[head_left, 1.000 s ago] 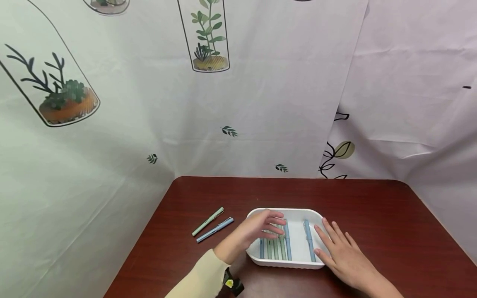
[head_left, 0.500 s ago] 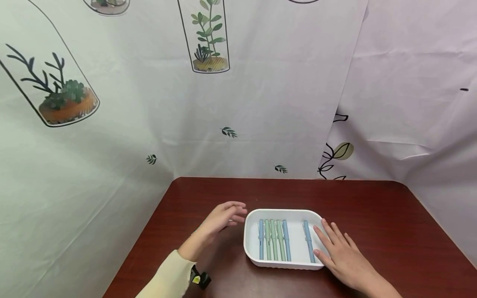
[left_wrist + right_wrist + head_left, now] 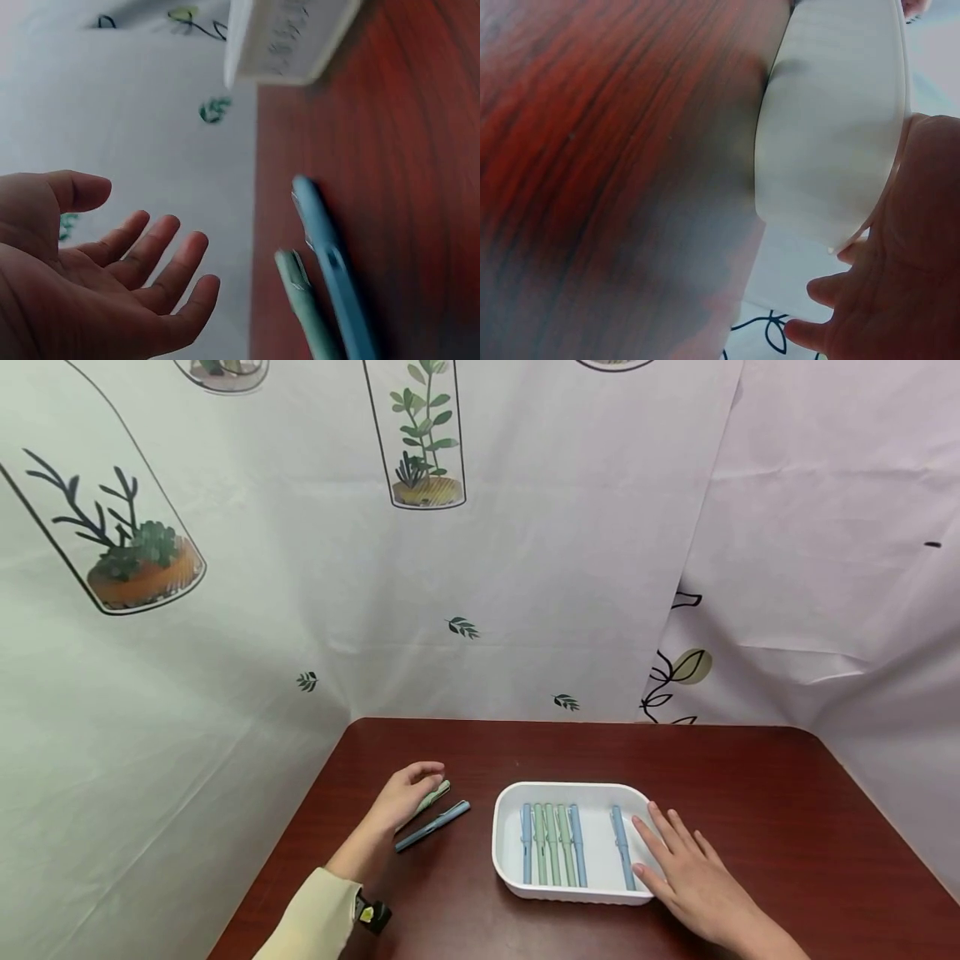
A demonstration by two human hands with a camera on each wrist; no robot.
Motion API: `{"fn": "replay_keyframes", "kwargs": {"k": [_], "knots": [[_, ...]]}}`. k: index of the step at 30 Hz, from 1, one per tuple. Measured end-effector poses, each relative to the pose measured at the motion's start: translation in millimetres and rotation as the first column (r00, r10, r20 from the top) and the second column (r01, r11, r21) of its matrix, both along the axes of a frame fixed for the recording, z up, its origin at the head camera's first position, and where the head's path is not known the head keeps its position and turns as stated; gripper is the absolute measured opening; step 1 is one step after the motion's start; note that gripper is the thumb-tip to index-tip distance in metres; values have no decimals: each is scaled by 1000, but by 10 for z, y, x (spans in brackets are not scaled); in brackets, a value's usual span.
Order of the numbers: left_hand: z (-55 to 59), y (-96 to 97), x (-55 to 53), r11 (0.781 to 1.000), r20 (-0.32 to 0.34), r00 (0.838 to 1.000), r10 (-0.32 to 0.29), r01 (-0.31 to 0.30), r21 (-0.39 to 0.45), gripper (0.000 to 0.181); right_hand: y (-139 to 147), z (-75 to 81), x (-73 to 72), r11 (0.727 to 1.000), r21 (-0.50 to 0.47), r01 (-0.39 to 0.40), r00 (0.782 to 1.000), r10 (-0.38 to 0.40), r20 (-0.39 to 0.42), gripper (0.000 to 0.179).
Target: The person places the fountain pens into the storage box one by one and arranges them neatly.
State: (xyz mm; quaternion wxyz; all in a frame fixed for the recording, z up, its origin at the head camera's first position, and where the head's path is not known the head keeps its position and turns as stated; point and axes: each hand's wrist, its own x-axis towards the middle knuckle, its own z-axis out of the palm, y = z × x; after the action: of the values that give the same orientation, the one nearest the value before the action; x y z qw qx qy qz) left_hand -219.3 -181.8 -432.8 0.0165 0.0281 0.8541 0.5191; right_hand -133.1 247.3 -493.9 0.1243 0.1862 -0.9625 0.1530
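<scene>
My left hand [image 3: 401, 797] hovers over a light green capped pen [image 3: 435, 796] on the table at the left, hiding part of it. In the left wrist view its fingers are spread and loosely bent, holding nothing. A blue capped pen [image 3: 433, 827] lies alongside, closer to me. My right hand [image 3: 693, 872] rests with straight fingers on the right rim of a white tray [image 3: 600, 860]; the right wrist view shows the palm against that rim. Inside the tray, blue and green pens [image 3: 552, 843] stand in a row at the left, and one blue pen [image 3: 622, 847] lies apart at the right.
The dark red wooden table [image 3: 750, 793] ends at the back against a white curtain [image 3: 562, 568] printed with plants. A black strap device [image 3: 372, 914] sits on the left wrist.
My left hand has moved left from above the tray, past its left side, to the green pen on the table. The right hand stays at the tray's rim.
</scene>
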Motion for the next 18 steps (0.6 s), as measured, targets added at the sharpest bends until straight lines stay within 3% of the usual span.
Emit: {"fn": "replay_keyframes", "kwargs": {"k": [4,9,18], "knots": [[-145,-79,-67,995,-46,999,23,-27,-92,33,3,-3,-4,1000,0,0,1000,0,-4,61],[-268,-125,-123,986,-46,998,42,-49,-158,38,3,-19,-11,1000,0,-1,1000,1,-5,61],[-454,-204,-194,921,-84,996,43,-72,-382,43,1,-3,-12,1000,-3,8,1000,-8,15,61]]}}
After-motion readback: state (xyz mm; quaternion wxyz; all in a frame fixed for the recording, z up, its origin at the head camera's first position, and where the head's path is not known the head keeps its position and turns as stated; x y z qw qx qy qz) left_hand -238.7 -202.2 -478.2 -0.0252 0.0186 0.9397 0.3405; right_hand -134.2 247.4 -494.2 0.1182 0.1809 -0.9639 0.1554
